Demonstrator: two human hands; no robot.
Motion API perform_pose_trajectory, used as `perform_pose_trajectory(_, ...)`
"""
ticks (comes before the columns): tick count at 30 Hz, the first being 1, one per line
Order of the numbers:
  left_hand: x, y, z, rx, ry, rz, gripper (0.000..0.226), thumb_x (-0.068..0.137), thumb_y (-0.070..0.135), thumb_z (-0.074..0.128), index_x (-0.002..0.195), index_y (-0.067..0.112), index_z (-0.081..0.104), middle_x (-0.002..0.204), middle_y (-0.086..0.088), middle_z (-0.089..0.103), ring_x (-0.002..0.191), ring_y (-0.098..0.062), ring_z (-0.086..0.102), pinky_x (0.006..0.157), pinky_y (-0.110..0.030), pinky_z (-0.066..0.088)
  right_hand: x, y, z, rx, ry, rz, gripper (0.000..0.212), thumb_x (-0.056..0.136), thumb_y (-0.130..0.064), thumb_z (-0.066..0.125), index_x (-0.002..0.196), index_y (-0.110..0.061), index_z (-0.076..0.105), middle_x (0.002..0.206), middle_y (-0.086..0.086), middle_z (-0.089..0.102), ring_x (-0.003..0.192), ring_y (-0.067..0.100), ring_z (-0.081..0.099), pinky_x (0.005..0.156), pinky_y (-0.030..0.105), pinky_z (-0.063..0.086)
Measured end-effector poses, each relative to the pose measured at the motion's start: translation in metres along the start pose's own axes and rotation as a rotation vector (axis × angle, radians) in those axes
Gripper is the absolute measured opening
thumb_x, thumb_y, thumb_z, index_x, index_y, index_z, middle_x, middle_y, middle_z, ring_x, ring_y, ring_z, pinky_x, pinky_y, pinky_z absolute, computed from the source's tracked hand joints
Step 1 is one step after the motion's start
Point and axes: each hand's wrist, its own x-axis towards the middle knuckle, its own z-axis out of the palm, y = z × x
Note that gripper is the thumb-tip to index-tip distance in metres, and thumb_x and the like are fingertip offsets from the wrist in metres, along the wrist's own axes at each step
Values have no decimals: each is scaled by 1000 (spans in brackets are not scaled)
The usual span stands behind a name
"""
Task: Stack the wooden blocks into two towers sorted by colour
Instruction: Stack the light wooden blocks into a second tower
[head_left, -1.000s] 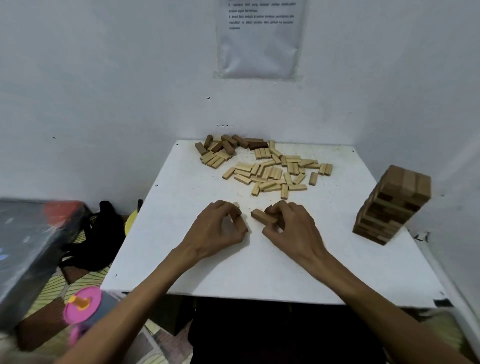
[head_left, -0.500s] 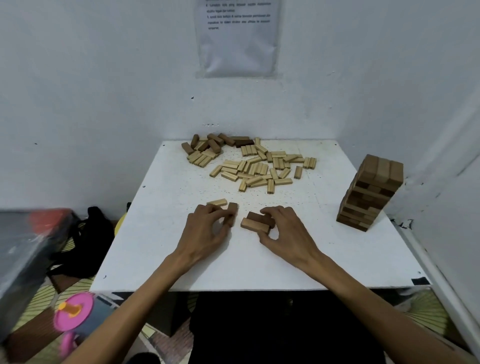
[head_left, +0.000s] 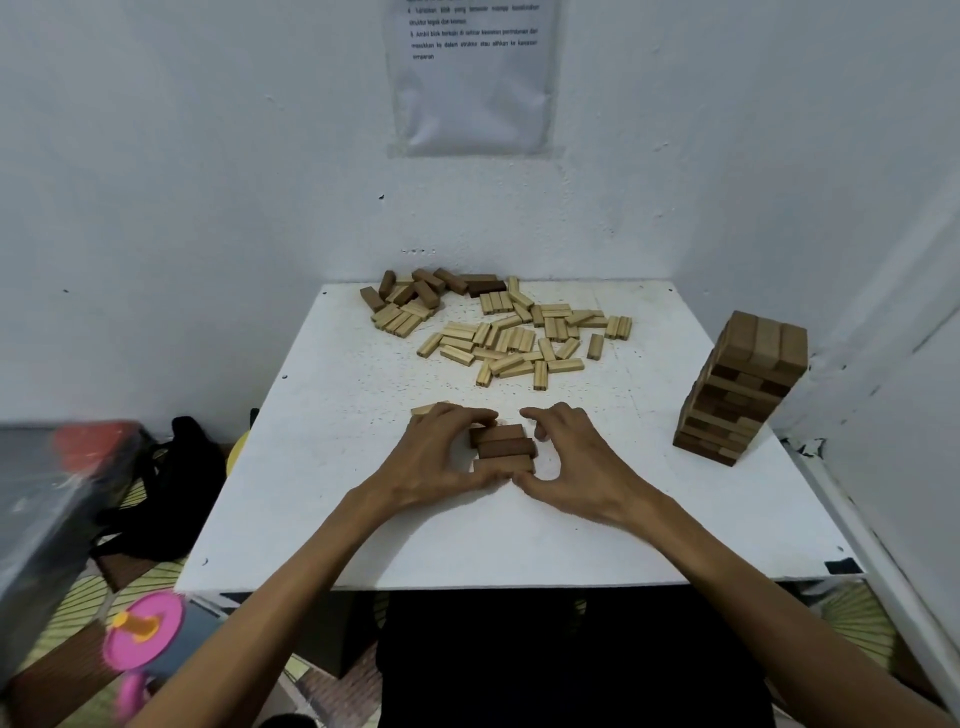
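Note:
Three brown wooden blocks (head_left: 502, 448) lie side by side in a flat row on the white table (head_left: 597, 525), near its middle. My left hand (head_left: 441, 457) curls its fingers over the row's left end, thumb at the front. My right hand (head_left: 576, 460) cups the right end, thumb tip against the front block. One light block (head_left: 427, 409) lies just behind my left fingers. A tower of dark brown blocks (head_left: 743, 395) stands at the table's right edge. Loose light blocks (head_left: 519, 338) are scattered at the back, with several dark blocks (head_left: 431, 288) at the back left.
White walls close in the table at the back and on the right. A black bag (head_left: 171, 467) and a dark box (head_left: 47, 499) sit on the floor to the left, and a pink lid (head_left: 143, 631) is at the lower left.
Both hands have drawn the brown blocks together into a tight row of three. The light block that was by my left fingers now lies behind them.

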Motion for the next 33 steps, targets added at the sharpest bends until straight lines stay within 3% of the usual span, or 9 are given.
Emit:
perform_pose_trajectory(2, -1, 0, -3, 113, -21, 7, 92, 70, 83, 65, 147, 33, 51, 138, 12, 53, 129, -10, 43, 106, -40, 37, 5, 0, -6, -39, -82, 14, 76, 88, -52, 71, 152, -28, 39, 114, -16, 42, 115, 6, 39, 104, 35, 41)
perform_pose_trajectory(5, -3, 1, -9, 290, -44, -16, 102, 70, 88, 61, 153, 32, 41, 127, 8, 52, 119, -16, 45, 98, -39, 42, 13, 0, -14, -72, -190, 44, 75, 88, -54, 70, 151, -29, 39, 105, -17, 46, 108, 8, 43, 97, 34, 42)
perform_pose_trajectory(8, -2, 7, -15, 239, -139, -91, 90, 78, 76, 70, 151, 33, 40, 117, 11, 58, 108, -15, 55, 91, -37, 49, 19, 0, -19, -55, -245, 62, 75, 85, -52, 71, 150, -29, 41, 100, -11, 55, 99, 6, 50, 85, 31, 46)
perform_pose_trajectory(15, 4, 10, -15, 113, -158, -64, 62, 83, 50, 78, 134, 23, 59, 106, 7, 66, 97, -14, 61, 87, -40, 53, 32, -9, -21, -31, -319, 37, 73, 85, -38, 75, 148, -19, 45, 95, -8, 61, 92, 7, 58, 84, 32, 52)
perform_pose_trajectory(24, 9, 8, -18, 92, -189, -64, 65, 84, 48, 81, 139, 21, 59, 96, 12, 61, 85, 0, 54, 70, -18, 39, 38, -3, -26, -16, -363, 37, 74, 86, -40, 80, 150, -22, 46, 96, -12, 66, 83, 0, 56, 72, 18, 40)
perform_pose_trajectory(28, 9, 9, -18, 71, -179, -88, 70, 83, 47, 84, 142, 20, 57, 98, 9, 63, 84, 1, 54, 72, -18, 41, 40, -3, -28, -31, -383, 38, 76, 88, -40, 80, 152, -20, 44, 96, -13, 65, 87, -1, 55, 73, 16, 39)
perform_pose_trajectory(33, 9, 12, -18, 56, -164, -98, 70, 81, 46, 86, 140, 19, 59, 100, 5, 65, 84, -4, 54, 79, -28, 48, 42, -2, -29, -54, -404, 38, 78, 89, -41, 79, 154, -20, 42, 97, -12, 65, 93, 5, 56, 84, 24, 46)
